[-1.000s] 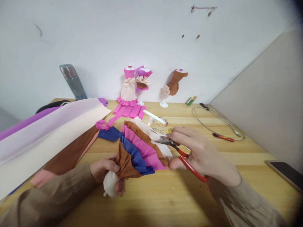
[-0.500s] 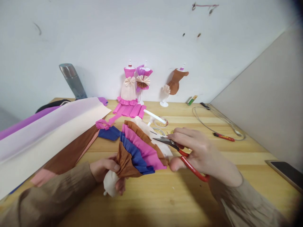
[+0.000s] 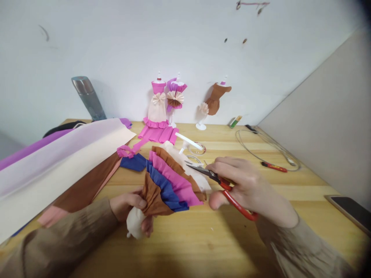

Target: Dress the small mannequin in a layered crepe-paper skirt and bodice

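My left hand [image 3: 130,206] grips a small white dress form [image 3: 135,224] around its waist, where a layered paper skirt [image 3: 171,181] begins. Brown, blue, pink, brown and cream ruffles make up the skirt, which fans out to the right. In my right hand [image 3: 240,185] is a pair of red-handled scissors [image 3: 223,183], thumb and fingers at the loops. The blades point left over the skirt's cream outer layer [image 3: 199,177]; whether they touch it I cannot tell. Behind the skirt lies a white T-shaped stand [image 3: 188,142].
Several small dressed mannequins [image 3: 158,104] stand by the wall. Large paper sheets [image 3: 72,158] cover the table's left side, near a metal flask [image 3: 88,98]. Pink paper strips [image 3: 159,135] and a blue piece [image 3: 133,162] lie mid-table. At right are a cable [image 3: 255,148] and a phone [image 3: 350,212].
The scissors have shifted slightly, and their blades look closer together than before. The left hand keeps its grip on the dress form, nearly unmoved.
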`<action>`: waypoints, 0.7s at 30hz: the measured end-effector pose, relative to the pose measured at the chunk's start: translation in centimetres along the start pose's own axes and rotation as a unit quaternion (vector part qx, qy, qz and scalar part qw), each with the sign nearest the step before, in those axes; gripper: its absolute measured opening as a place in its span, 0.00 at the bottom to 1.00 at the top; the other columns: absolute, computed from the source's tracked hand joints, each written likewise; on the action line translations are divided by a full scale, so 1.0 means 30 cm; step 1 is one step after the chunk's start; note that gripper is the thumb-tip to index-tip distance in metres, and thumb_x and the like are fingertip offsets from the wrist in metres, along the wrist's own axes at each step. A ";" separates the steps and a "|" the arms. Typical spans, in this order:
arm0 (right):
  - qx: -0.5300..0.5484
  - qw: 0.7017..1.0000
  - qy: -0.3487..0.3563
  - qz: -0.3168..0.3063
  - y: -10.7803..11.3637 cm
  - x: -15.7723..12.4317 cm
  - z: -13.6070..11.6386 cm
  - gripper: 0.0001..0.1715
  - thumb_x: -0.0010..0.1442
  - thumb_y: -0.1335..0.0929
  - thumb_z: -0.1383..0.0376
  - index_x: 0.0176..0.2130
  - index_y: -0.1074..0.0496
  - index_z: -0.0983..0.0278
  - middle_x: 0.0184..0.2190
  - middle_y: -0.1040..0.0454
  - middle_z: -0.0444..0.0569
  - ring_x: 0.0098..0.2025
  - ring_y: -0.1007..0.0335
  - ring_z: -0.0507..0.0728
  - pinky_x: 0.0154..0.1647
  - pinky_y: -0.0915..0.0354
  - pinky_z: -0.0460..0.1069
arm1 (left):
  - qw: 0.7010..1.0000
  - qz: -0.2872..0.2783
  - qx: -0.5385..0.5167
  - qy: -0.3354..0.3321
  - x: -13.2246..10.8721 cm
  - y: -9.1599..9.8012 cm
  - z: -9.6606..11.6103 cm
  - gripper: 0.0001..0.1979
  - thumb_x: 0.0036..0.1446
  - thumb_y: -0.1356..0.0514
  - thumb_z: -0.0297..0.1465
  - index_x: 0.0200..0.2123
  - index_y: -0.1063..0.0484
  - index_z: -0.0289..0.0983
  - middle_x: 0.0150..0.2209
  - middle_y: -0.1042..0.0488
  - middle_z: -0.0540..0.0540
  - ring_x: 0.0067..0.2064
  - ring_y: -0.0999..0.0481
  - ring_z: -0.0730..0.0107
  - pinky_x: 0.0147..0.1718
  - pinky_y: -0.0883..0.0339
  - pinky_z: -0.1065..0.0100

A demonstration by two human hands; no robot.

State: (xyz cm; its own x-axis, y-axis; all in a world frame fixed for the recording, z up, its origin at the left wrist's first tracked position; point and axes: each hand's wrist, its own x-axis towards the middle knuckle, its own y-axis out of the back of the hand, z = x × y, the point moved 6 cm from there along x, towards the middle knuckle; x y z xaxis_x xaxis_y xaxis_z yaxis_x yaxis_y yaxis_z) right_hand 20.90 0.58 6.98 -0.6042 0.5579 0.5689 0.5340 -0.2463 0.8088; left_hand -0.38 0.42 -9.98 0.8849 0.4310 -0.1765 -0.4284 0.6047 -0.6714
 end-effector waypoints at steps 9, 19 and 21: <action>-0.042 0.999 -0.007 0.030 0.026 -0.009 0.010 0.29 0.60 0.37 0.41 0.29 0.32 0.64 0.20 0.41 0.42 0.21 0.45 0.51 0.22 0.47 0.47 | 1.000 0.000 -0.017 -0.021 0.003 0.003 0.009 0.14 0.47 0.40 0.37 0.30 0.27 0.29 0.19 0.25 0.43 0.23 0.22 0.60 0.25 0.29 0.65; -0.098 0.983 -0.123 0.100 0.077 -0.036 0.070 0.26 0.61 0.35 0.43 0.33 0.30 0.64 0.19 0.38 0.41 0.20 0.43 0.50 0.22 0.45 0.46 | 0.999 -0.012 -0.023 -0.027 0.001 0.006 0.012 0.15 0.46 0.40 0.39 0.28 0.26 0.30 0.18 0.25 0.43 0.23 0.23 0.61 0.30 0.29 0.62; -0.087 0.982 -0.140 0.092 0.076 -0.036 0.080 0.27 0.61 0.35 0.42 0.32 0.30 0.64 0.19 0.39 0.40 0.19 0.45 0.49 0.22 0.46 0.46 | 0.999 -0.015 -0.024 -0.026 0.003 0.005 0.009 0.15 0.46 0.40 0.39 0.27 0.26 0.30 0.19 0.25 0.43 0.23 0.23 0.61 0.30 0.29 0.62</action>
State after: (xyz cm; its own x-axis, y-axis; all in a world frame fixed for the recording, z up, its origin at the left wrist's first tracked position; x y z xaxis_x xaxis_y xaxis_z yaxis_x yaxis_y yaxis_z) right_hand 24.20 1.32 7.85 -0.3076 0.6810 0.6645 0.4957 -0.4814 0.7228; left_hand -0.43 0.73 -9.92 0.8862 0.4480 -0.1178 -0.3907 0.5860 -0.7099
